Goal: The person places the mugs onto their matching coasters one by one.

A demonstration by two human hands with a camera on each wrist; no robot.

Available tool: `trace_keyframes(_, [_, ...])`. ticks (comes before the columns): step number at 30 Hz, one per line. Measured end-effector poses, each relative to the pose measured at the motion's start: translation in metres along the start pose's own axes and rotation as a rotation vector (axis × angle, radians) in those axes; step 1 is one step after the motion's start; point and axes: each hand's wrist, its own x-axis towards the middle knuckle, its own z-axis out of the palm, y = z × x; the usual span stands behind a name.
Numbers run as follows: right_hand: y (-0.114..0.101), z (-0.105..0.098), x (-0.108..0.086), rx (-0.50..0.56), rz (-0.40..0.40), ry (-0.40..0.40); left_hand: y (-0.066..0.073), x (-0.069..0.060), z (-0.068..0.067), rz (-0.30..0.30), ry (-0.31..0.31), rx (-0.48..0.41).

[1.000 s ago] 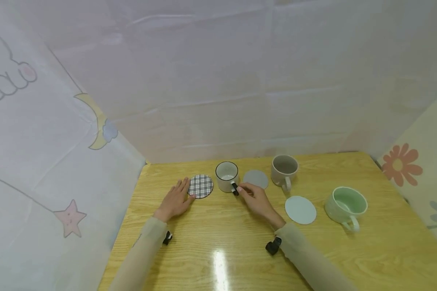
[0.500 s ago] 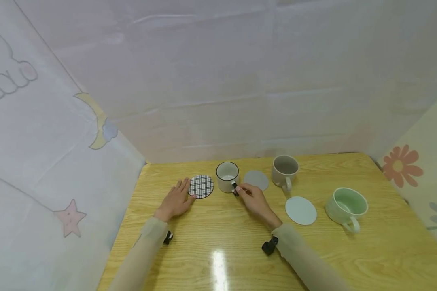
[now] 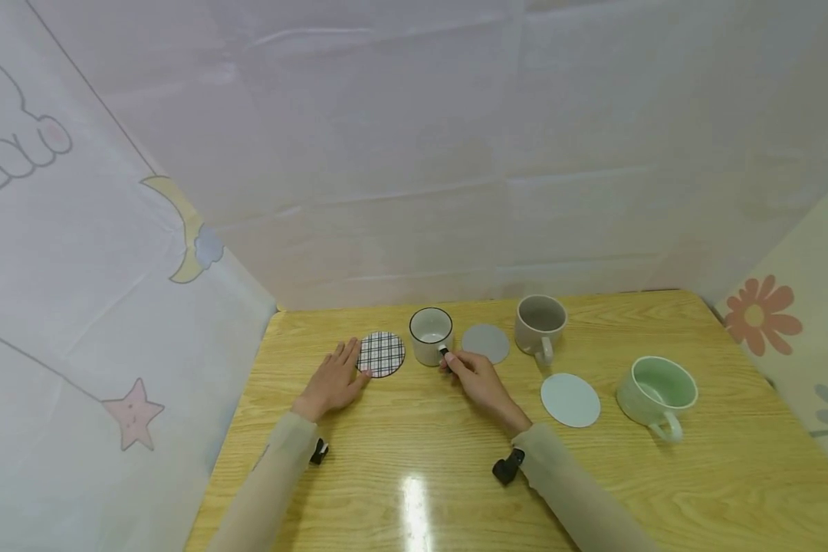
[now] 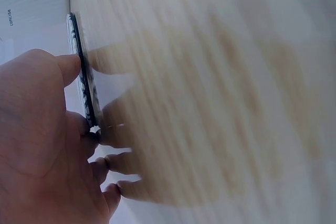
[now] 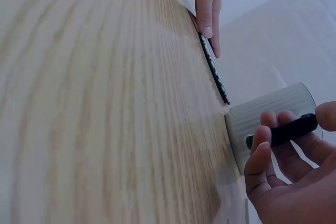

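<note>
A white mug with a dark rim and a black-tipped handle stands upright on the wooden table. My right hand has its fingers curled round that handle, as the right wrist view shows. To the mug's left lies a round coaster with a black-and-white check. My left hand rests at the coaster's left edge with fingers extended, thumb and fingertips touching it. In the left wrist view the coaster appears edge-on beside the thumb.
A grey round coaster lies right of the mug, with a greyish mug beyond it. Nearer are a pale blue coaster and a green mug. Wall sheets stand behind the table and at its sides.
My right hand has shifted slightly left, and its fingers have come further round the mug's handle. The left hand, coasters and mugs look unmoved.
</note>
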Motion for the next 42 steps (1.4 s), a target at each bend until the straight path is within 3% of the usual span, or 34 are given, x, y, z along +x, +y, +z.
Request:
trace_keyframes(9, [-0.001, 0.002, 0.000, 0.023, 0.014, 0.000, -0.005, 0.005, 0.007, 0.024, 0.031, -0.027])
trace_keyframes(18, [-0.003, 0.008, 0.001, 0.162, 0.051, -0.020, -0.006, 0.005, 0.006, 0.028, 0.033, -0.055])
trace_keyframes(31, [-0.004, 0.018, -0.003, 0.256, 0.074, -0.023, -0.001, 0.002, -0.001, 0.009, -0.010, -0.085])
trace_keyframes(42, [-0.005, 0.023, -0.007, 0.284, 0.075, -0.039, -0.008, 0.004, 0.003, 0.032, -0.015, -0.084])
